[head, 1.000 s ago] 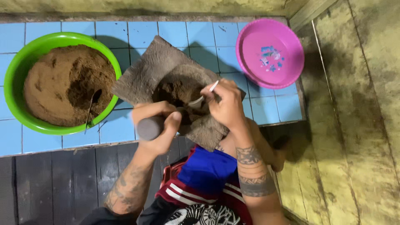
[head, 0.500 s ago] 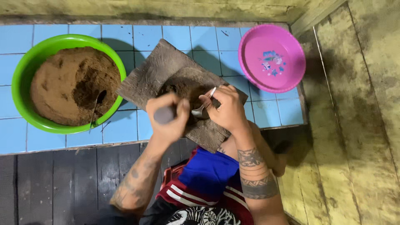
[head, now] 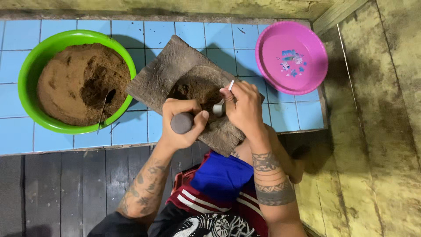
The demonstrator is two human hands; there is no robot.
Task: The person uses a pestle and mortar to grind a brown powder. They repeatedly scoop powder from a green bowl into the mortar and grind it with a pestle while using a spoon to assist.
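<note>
**Grinding under way, big bowl still full**

Nearest, the left hand (head: 182, 125) is clamped around a dark rounded pestle (head: 182, 122), its end at the hollow of the stone grinding slab (head: 175, 72). Just beside it the right hand (head: 243, 107) pinches a metal spoon (head: 220, 105) over the dark paste (head: 197, 90) in that hollow. Judging by this, only a small portion is being worked. Farther left on the blue-tiled desk (head: 127, 131), the green bowl (head: 30, 70) holds a large brown mound with another spoon (head: 104, 107) stuck in. The pink bowl (head: 267, 48) far right looks empty.

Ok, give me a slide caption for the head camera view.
Left hand grips a stone pestle, right hand holds a spoon over a stone slab.
</note>
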